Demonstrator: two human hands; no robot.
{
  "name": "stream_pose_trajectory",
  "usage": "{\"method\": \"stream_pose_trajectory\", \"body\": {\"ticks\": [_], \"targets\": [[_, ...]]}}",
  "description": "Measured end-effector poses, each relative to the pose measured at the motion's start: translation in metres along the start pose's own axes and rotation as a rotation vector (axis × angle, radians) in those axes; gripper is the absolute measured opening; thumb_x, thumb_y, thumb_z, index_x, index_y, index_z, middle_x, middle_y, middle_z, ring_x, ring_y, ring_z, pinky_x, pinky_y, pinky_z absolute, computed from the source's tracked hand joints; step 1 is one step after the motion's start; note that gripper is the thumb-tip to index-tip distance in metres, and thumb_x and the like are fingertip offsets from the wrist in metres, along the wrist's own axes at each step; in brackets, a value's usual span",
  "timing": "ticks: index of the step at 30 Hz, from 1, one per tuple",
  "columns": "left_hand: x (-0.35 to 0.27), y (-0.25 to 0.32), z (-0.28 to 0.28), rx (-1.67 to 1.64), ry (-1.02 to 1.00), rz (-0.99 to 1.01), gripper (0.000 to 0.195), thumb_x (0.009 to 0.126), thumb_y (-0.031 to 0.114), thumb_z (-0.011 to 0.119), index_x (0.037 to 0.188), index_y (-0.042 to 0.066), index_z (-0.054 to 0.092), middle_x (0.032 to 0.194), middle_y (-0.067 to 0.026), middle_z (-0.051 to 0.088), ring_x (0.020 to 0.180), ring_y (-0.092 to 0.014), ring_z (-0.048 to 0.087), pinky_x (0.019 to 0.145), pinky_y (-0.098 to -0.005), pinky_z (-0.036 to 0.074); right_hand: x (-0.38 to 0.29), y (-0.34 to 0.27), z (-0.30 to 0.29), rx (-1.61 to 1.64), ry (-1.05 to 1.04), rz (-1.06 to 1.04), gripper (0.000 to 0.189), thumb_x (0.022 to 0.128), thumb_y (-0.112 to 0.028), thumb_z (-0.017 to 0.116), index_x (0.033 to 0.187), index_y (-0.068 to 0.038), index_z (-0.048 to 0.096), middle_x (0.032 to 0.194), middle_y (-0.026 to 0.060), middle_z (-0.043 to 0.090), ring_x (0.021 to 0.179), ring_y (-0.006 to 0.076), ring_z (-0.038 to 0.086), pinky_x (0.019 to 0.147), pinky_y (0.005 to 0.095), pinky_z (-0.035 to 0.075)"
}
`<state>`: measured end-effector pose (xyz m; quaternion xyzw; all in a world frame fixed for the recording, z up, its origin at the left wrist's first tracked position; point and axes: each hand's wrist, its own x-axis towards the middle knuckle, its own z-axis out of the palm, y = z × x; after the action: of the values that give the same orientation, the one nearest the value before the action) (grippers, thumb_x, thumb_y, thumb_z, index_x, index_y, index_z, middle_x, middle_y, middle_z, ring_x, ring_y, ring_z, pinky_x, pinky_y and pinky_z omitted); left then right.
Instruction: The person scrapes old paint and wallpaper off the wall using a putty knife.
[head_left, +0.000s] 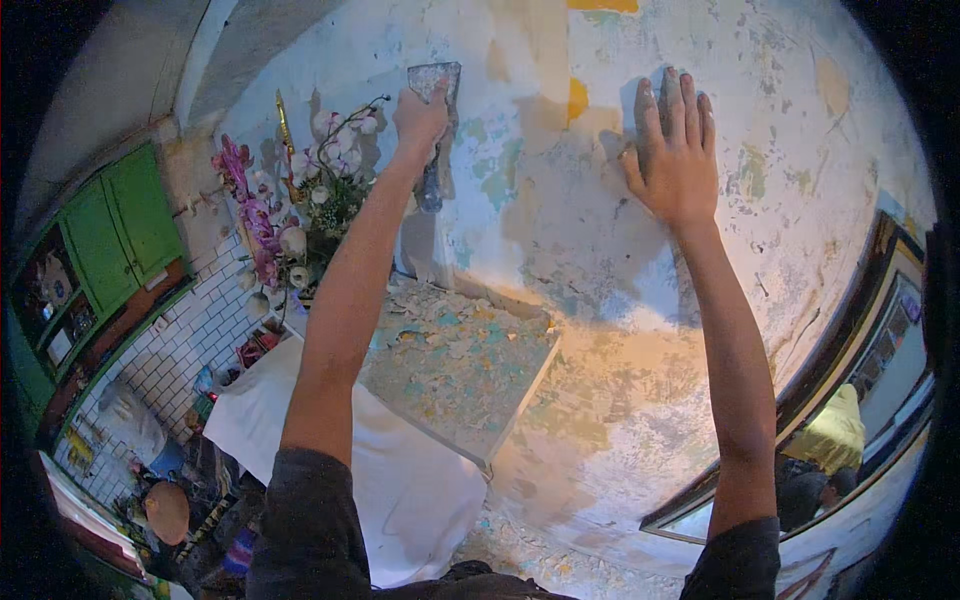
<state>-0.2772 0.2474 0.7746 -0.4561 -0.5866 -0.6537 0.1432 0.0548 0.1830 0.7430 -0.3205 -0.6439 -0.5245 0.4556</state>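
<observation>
My left hand (421, 118) grips a paint scraper (430, 196), its broad blade upward by the wall and its handle hanging below the fist. The index finger lies along the blade. Whether the blade edge touches the plaster I cannot tell. To the right, my right hand (679, 180) rests palm-first on the wall (772, 150), fingers upward and slightly apart, holding nothing. The wall's paint is patchy, with white, grey, turquoise and yellow areas. Below my left hand, paint and plaster flakes (450, 360) cover a flat surface.
Artificial-looking flowers (262, 217) stand close to my left forearm. A white cloth (420, 487) drapes in front of the flake-covered surface. At the lower right hangs a framed mirror (844, 427). Green cabinets (139, 217) and white tiles (180, 322) line the left side. More debris lies below (525, 547).
</observation>
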Motion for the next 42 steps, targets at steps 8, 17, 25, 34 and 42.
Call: {"method": "stream_pose_trajectory", "body": {"ticks": [8,17,25,34,42], "targets": [[-0.019,0.013,0.006,-0.382,-0.141,-0.2,0.06,0.084,0.045,0.066,0.099,-0.01,0.047,0.07,-0.0181,0.062,0.049,-0.023,0.062,0.043,-0.033,0.048,-0.003,0.002,-0.002,-0.014,-0.031,-0.016,0.065,0.082,-0.032,0.049,0.138,-0.003,0.036,0.145,0.024,0.027,0.137,0.0388,0.023,0.112,0.0509,0.019],[-0.022,0.023,-0.003,-0.412,-0.11,-0.181,0.056,0.084,0.041,0.067,0.093,-0.01,0.044,0.071,-0.0174,0.059,0.045,-0.023,0.058,0.036,-0.0342,0.044,-0.002,0.002,-0.002,-0.043,-0.008,-0.007,0.065,0.08,-0.033,0.05,0.135,-0.001,0.039,0.144,0.0262,0.029,0.136,0.0402,0.024,0.112,0.0515,0.02],[-0.002,-0.003,0.001,-0.49,-0.155,-0.165,0.054,0.084,0.04,0.067,0.094,-0.006,0.043,0.066,-0.0141,0.057,0.045,-0.02,0.057,0.036,-0.0332,0.044,0.003,-0.005,-0.001,-0.014,-0.007,-0.01,0.065,0.081,-0.033,0.048,0.137,-0.002,0.036,0.145,0.0248,0.029,0.137,0.0398,0.024,0.112,0.0515,0.019],[-0.005,-0.002,0.015,-0.471,-0.124,-0.123,0.056,0.083,0.043,0.066,0.092,-0.009,0.046,0.065,-0.0134,0.059,0.047,-0.022,0.059,0.042,-0.0346,0.048,0.0,-0.003,0.002,-0.041,-0.018,-0.008,0.063,0.083,-0.033,0.047,0.136,-0.001,0.038,0.145,0.0253,0.028,0.137,0.0402,0.022,0.111,0.0526,0.019],[-0.006,0.027,0.023,-0.794,-0.296,-0.254,0.068,0.083,0.045,0.066,0.104,-0.016,0.045,0.075,-0.0201,0.061,0.05,-0.023,0.061,0.043,-0.0339,0.049,-0.003,0.001,0.001,-0.045,-0.018,-0.015,0.062,0.083,-0.032,0.047,0.136,-0.002,0.038,0.145,0.0249,0.028,0.137,0.0399,0.023,0.111,0.0521,0.019]]}}
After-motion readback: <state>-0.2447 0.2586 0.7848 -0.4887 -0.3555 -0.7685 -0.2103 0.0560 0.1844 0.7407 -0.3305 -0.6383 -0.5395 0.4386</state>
